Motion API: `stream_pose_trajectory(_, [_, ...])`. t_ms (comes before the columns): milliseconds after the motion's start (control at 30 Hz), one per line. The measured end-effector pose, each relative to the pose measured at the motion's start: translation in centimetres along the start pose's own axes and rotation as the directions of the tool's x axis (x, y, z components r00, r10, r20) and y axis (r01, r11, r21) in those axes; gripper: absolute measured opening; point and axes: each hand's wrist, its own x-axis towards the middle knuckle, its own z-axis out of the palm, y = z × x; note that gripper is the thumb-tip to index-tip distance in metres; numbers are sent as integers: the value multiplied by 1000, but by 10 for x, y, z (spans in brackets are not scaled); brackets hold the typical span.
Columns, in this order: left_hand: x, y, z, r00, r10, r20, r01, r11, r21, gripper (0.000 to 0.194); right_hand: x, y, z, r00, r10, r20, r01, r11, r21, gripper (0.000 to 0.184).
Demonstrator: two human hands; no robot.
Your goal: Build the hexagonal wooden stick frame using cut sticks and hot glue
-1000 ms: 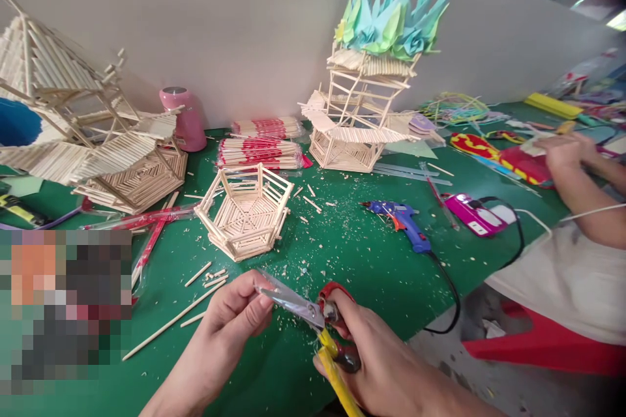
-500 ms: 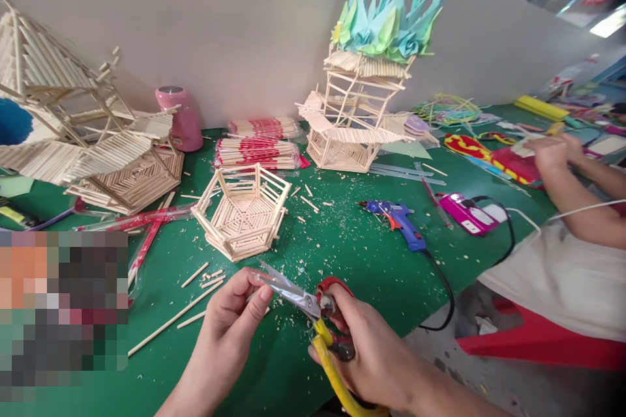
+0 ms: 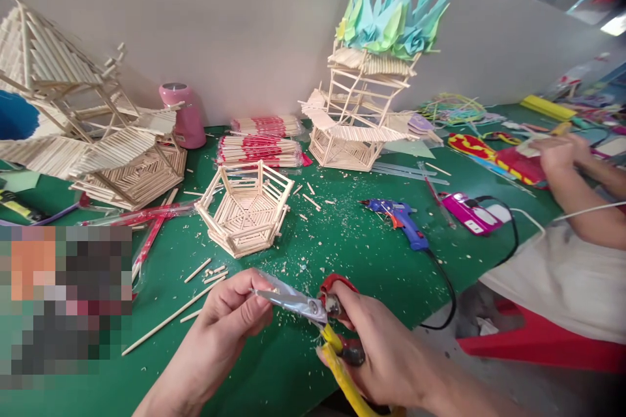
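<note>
My right hand (image 3: 376, 345) is closed round the red and yellow handles of a pair of scissors (image 3: 296, 305), whose blades point left. At the blade tips, my left hand (image 3: 239, 313) pinches something small, mostly hidden by the fingers; a pale bit shows beside the blades. Just beyond the hands stands a small six-sided frame (image 3: 244, 215) built of thin wooden sticks, with a stick floor and railings. Loose cut sticks (image 3: 171, 316) lie left of my left hand, and wood crumbs are scattered over the green table (image 3: 293, 378).
A blue glue gun (image 3: 398, 221) lies right of the frame, its cord running off the edge near a pink power strip (image 3: 472, 214). Stick pavilions (image 3: 362, 117) and bundled sticks (image 3: 259, 151) stand behind. Another person's hands (image 3: 562, 150) work at far right.
The scissor blades have come closer together at my left fingertips. My left hand has tilted slightly, and the whole view has shifted a little.
</note>
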Motion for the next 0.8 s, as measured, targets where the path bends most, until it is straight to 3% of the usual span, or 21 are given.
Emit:
stream_pose_trajectory(233, [-4,1,1,1000,-4,-29,7,993,121,26,2,0,3,998,53,31,-59,969,241,24])
stream_pose_trajectory(367, [1,-1,3,998,35,-59,-33,999,25,24,3,0,-3,993,112,-34,-92,927,363,26])
stream_pose_trajectory(567, [4,-3,2,997,59,-40,-64,990,-129,17,-4,-5,-6,996,88,-33,-80,976,200,31])
stream_pose_trajectory(800, [1,-6,-2,995,49,-82,-56,995,-88,18,-6,-7,-6,995,44,-88,-43,999,14,36])
